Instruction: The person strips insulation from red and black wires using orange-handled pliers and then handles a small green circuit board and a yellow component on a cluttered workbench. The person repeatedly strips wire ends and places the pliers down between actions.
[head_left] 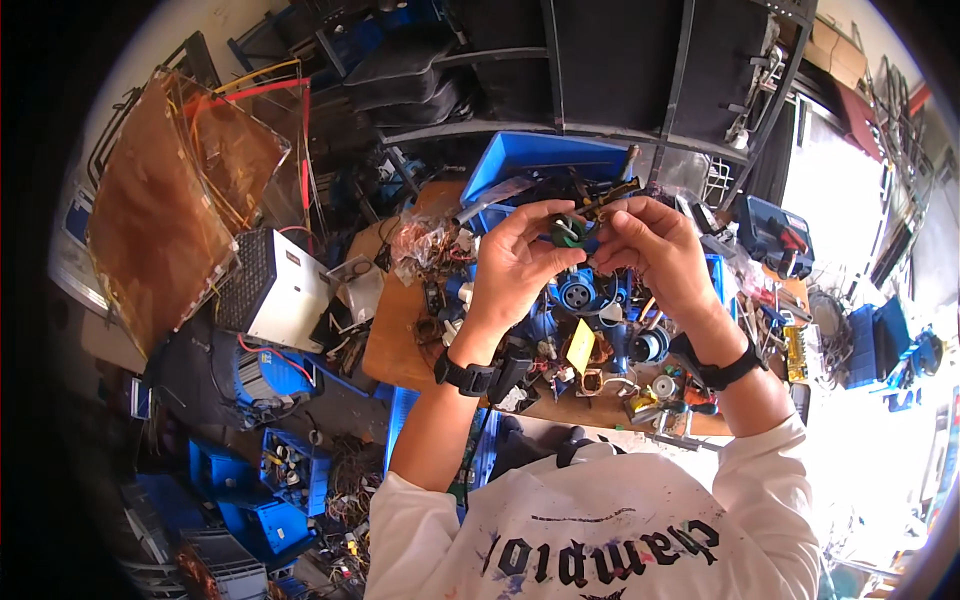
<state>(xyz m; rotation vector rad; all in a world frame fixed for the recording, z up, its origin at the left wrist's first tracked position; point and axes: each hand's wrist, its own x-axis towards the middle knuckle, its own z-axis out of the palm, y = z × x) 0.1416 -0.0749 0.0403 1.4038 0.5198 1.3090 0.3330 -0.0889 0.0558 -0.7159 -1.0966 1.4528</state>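
1. The small green part (569, 232) is held up over the counter (395, 335), pinched in the left hand (518, 255).
2. That grip is clamped on the part with thumb and fingers, the left forearm slanting up to it.
3. Just right of the grip, the right hand (655, 240) bends its thumb and curled fingers inward; I cannot tell whether they clasp anything.
4. Nearer the body than the grip lies a yellow piece (580, 346).
5. Beyond the grip stands a blue bin (545, 152).
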